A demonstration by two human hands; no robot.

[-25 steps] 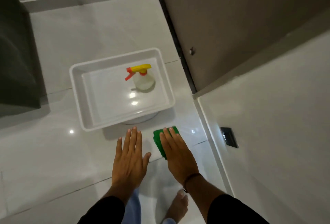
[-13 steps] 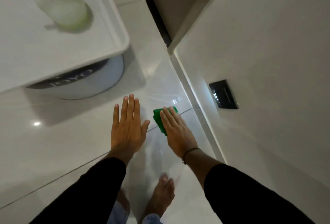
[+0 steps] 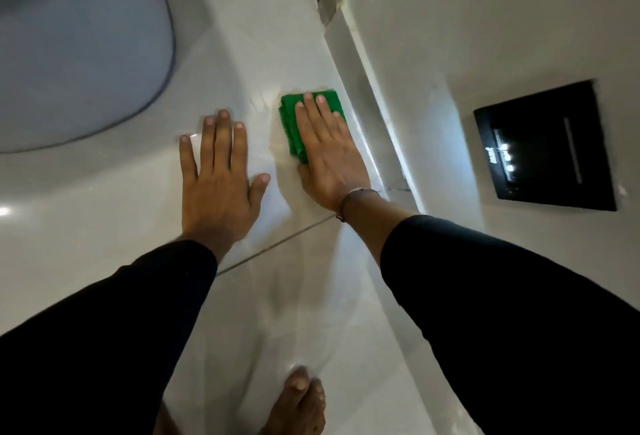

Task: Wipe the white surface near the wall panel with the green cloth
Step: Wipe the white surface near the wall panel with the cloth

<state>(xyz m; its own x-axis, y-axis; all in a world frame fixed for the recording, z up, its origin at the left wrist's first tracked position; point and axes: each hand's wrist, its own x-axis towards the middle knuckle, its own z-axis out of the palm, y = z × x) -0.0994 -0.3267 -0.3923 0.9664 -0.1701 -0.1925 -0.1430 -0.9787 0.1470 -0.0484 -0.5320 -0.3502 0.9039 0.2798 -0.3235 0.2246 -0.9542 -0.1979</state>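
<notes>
White glossy tiles [image 3: 263, 36] fill the floor, with a grout line running across under the person's wrists. At about one o'clock from the middle of the scene, the right hand [image 3: 327, 154] lies flat with fingers straight and close together, pressing down on the folded green cloth [image 3: 289, 122], which sits on the tile just beside the pale skirting at the foot of the wall. Out at three o'clock a black wall panel [image 3: 543, 147] with small lit symbols is set in the white wall. The left hand [image 3: 218, 178] rests palm-down on bare tile at nine o'clock from the cloth, fingers spread, holding nothing. A rounded grey-white base [image 3: 79, 53] looms at ten o'clock. Black sleeves [image 3: 502, 313] cover both forearms, and a bare foot [image 3: 298, 403] shows at six o'clock.
</notes>
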